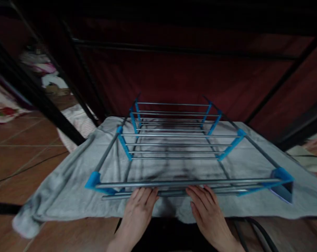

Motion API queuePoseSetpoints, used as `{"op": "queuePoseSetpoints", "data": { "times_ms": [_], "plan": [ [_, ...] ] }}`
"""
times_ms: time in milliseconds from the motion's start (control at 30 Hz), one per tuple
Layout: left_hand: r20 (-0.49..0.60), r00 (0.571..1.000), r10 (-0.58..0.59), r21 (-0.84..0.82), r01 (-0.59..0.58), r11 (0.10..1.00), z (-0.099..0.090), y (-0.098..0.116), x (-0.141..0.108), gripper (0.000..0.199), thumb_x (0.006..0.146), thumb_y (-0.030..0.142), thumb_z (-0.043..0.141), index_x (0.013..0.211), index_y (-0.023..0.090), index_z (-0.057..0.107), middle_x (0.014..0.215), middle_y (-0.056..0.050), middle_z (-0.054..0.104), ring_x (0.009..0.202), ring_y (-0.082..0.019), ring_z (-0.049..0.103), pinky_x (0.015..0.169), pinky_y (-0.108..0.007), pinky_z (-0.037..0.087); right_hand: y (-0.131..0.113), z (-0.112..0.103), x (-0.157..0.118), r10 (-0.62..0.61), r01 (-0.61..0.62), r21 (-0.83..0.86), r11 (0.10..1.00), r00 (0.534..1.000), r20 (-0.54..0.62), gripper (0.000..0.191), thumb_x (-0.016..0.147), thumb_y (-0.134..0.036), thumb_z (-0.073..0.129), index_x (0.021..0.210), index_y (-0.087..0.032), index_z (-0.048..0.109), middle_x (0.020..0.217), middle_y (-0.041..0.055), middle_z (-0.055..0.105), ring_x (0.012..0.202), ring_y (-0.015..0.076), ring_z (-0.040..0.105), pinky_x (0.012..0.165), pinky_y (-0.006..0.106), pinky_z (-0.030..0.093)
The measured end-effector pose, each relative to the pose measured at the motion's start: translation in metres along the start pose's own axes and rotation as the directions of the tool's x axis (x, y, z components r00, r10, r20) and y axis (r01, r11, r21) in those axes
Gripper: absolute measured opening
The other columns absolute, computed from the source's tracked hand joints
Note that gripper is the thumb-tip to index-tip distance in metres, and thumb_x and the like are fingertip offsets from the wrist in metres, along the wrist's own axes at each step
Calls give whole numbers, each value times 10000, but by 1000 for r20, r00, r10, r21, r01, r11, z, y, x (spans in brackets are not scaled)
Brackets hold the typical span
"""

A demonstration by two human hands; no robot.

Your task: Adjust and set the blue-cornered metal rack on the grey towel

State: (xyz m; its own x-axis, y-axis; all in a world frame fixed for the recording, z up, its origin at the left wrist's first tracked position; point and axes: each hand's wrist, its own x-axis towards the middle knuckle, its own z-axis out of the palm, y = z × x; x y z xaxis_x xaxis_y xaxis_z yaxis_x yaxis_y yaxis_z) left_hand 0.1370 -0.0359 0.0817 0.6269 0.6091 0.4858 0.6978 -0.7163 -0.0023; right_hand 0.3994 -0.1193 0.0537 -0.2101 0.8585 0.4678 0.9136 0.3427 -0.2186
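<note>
In front of me, on a grey cloth (64, 196), lies a rack (153, 183) of grey metal tubes joined by blue plastic connectors. Its near side faces me, with a blue connector (93, 180) at the left corner and another blue connector (282, 175) at the right. My left hand (138, 211) and my right hand (207, 211) curl their fingers over a metal tube (171, 193) at the near edge, just below the top bar. That tube's left end sticks out free of the left connector. The undersides of my fingers are hidden.
A dark flat object (282, 191) lies beside the right connector. Behind the rack rises a dark red panel (174, 77) with black bars. A striped cloth (77, 122) and a thin cable (29, 166) lie on the tiled floor (16, 140) at left. Black curved tubing (260, 227) shows lower right.
</note>
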Motion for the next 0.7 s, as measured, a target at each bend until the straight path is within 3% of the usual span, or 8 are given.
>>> {"op": "queuePoseSetpoints", "data": {
  "times_ms": [167, 333, 400, 500, 533, 567, 667, 700],
  "plan": [
    [-48, 996, -69, -45, 67, 997, -9, 10, 10, 273, 895, 166, 562, 1163, 189, 605, 1045, -42, 693, 985, -187, 621, 892, -334, 476, -21, 9, 48, -157, 175, -130, 976, 977, 142, 608, 821, -14, 461, 1382, -247, 469, 1245, 54, 637, 1062, 216, 608, 955, 392, 418],
    [-296, 931, -213, -145, 177, 974, -19, 6, -16, 234, 887, 147, 571, 1099, 229, 626, 1004, -36, 689, 979, -172, 616, 959, -347, 419, -12, 8, 52, -208, 233, -142, 962, 963, 171, 724, 741, 61, 397, 1371, -287, 478, 1222, 23, 651, 981, 181, 637, 835, 337, 457],
    [-430, 788, -440, -253, 363, 897, -24, -9, -32, 136, 886, 168, 568, 991, 222, 635, 919, -31, 659, 916, -174, 598, 902, -338, 425, -9, 10, 50, -222, 244, -131, 961, 961, 163, 743, 723, 73, 376, 1361, -291, 488, 1203, 14, 661, 966, 174, 640, 819, 330, 455],
    [-409, 338, -848, -603, 597, 529, -28, -43, -43, 183, 927, 335, 475, 931, 201, 600, 903, -39, 609, 899, -191, 565, 845, -322, 434, -5, 14, 49, -243, 263, -107, 959, 955, 170, 744, 715, 72, 363, 1351, -289, 496, 1168, 5, 677, 935, 167, 647, 786, 319, 455],
    [-320, 246, -915, -695, 595, 403, -28, -55, -42, 269, 930, 406, 434, 892, 195, 597, 879, -41, 606, 885, -198, 566, 830, -319, 440, -4, 14, 49, -248, 268, -102, 958, 953, 175, 742, 716, 69, 363, 1351, -291, 495, 1154, 1, 683, 910, 164, 650, 765, 314, 456],
    [-207, 225, -952, -753, 585, 302, -26, -65, -39, 354, 923, 468, 398, 827, 192, 598, 825, -42, 605, 855, -203, 570, 808, -316, 447, -3, 15, 49, -255, 275, -99, 956, 951, 178, 741, 716, 66, 364, 1352, -291, 494, 1146, -2, 687, 892, 160, 653, 748, 309, 456],
    [131, 276, -952, -842, 538, 41, -20, -84, -23, 541, 896, 578, 309, 642, 190, 589, 589, -41, 556, 646, -200, 557, 645, -311, 464, 1, 15, 50, -278, 297, -100, 950, 946, 168, 714, 735, 51, 374, 1352, -287, 494, 1149, -4, 688, 884, 152, 659, 739, 298, 461],
    [184, 254, -950, -865, 500, -34, -17, -85, -17, 563, 889, 593, 308, 614, 188, 587, 536, -37, 535, 576, -189, 531, 583, -303, 451, 2, 15, 50, -286, 303, -103, 947, 945, 159, 685, 755, 36, 382, 1349, -285, 498, 1152, -2, 689, 893, 153, 661, 744, 297, 463]
  ]
}}
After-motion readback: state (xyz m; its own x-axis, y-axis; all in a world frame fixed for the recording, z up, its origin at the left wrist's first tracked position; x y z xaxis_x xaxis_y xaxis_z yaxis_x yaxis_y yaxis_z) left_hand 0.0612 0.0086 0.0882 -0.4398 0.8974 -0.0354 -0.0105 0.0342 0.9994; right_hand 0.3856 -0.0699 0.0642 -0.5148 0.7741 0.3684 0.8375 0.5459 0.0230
